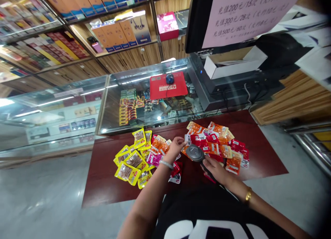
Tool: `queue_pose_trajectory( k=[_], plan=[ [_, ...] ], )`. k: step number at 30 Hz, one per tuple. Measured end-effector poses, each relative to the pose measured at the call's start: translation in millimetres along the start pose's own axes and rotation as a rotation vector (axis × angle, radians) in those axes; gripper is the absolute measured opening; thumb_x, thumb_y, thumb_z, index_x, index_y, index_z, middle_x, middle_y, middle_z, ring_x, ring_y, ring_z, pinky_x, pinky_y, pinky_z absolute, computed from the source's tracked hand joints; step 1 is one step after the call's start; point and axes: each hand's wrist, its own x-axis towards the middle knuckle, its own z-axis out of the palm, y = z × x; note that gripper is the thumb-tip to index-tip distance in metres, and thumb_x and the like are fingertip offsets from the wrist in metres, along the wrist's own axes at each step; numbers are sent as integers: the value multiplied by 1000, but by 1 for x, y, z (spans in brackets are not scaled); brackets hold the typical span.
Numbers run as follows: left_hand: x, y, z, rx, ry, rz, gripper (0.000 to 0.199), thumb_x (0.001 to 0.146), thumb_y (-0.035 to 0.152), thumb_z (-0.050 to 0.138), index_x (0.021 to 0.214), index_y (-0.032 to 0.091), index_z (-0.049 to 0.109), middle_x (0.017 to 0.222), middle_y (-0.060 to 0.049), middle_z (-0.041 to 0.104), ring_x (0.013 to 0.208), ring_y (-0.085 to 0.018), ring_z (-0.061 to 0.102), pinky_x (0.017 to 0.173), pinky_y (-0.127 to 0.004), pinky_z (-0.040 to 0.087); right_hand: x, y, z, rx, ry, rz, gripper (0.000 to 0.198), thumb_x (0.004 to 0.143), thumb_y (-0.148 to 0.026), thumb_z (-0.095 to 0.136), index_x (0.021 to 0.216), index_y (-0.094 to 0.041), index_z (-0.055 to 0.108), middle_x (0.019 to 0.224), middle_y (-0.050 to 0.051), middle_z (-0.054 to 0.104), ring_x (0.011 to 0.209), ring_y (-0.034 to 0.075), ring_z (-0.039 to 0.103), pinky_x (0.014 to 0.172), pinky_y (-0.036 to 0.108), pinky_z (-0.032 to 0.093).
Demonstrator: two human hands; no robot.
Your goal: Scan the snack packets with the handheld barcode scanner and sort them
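Observation:
My right hand (215, 168) is wrapped round the handle of a grey and black barcode scanner (194, 153), its head pointing toward the packets. The fingertips of my left hand (177, 145) pinch the white end of a red snack packet (199, 140) just beyond the scanner. Orange snack packets (221, 150) and more red ones lie in a loose heap around it on the right. To the left of my left hand is a second pile, with yellow snack packets (134, 159), a magenta packet (154, 159) and some red and orange ones.
The packets lie on a dark red board (103, 184). Behind it runs a glass display counter (111, 118) with a red mouse pad (157, 82) and a mouse (170, 79) on top. A monitor (199, 22) and an open white box (227, 71) stand at the right. Shelves line the back.

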Motion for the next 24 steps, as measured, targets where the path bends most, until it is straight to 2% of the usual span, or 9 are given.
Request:
queue_pose_trajectory(
  k=[2, 5, 8, 12, 14, 17, 20, 24],
  plan=[
    [-13, -4, -6, 313, 97, 40, 35, 77, 27, 77, 107, 17, 63, 104, -10, 69, 103, -24, 64, 95, -38, 47, -1, 4, 1, -15, -18, 8, 51, 88, -72, 50, 96, -22, 55, 63, -5, 50, 47, 11, 44, 46, 25, 37],
    [-30, -10, -35, 834, 286, 38, 46, 77, 29, 75, 119, 17, 60, 128, -16, 59, 122, -32, 51, 106, -45, 37, -1, 6, 4, -83, -30, 8, 52, 88, -73, 47, 96, -22, 55, 60, -6, 50, 45, 11, 44, 44, 24, 35],
    [-37, -14, -60, 1071, 266, 2, 54, 75, 32, 74, 124, 17, 57, 131, -17, 54, 122, -35, 48, 104, -45, 36, 0, 6, 6, -160, -30, -16, 53, 88, -73, 46, 96, -23, 57, 56, -5, 50, 44, 13, 45, 44, 25, 35],
    [-35, -14, -66, 1184, 210, 17, 45, 77, 32, 69, 118, 15, 58, 129, -19, 55, 120, -34, 49, 102, -43, 35, 1, 11, 9, -181, -47, -25, 52, 90, -72, 46, 100, -23, 59, 55, -5, 50, 44, 13, 46, 44, 25, 34],
    [-34, -13, -63, 1205, 195, 100, 39, 80, 33, 66, 114, 14, 59, 127, -19, 57, 122, -34, 49, 103, -44, 33, 0, 14, 10, -151, -59, -11, 51, 90, -71, 46, 103, -22, 58, 56, -6, 49, 44, 13, 45, 44, 24, 33],
    [-35, -14, -62, 1190, 132, 202, 26, 86, 26, 58, 109, 15, 61, 110, -16, 66, 113, -30, 56, 102, -42, 34, -1, 17, 10, -114, -56, -3, 52, 90, -71, 46, 105, -22, 56, 56, -7, 48, 42, 12, 43, 42, 23, 32],
    [-33, -16, -65, 1127, 135, 178, 18, 89, 22, 51, 100, 17, 64, 95, -14, 69, 98, -27, 62, 93, -38, 39, -3, 19, 8, -113, -55, -18, 51, 91, -71, 46, 103, -22, 55, 56, -7, 49, 42, 11, 43, 42, 22, 32],
    [-27, -17, -69, 889, 227, 126, 12, 89, 25, 54, 94, 19, 64, 92, -10, 69, 90, -23, 63, 81, -32, 43, -6, 22, 6, -121, -56, -22, 48, 92, -68, 46, 102, -22, 54, 57, -7, 50, 43, 11, 45, 43, 22, 32]
  ],
)
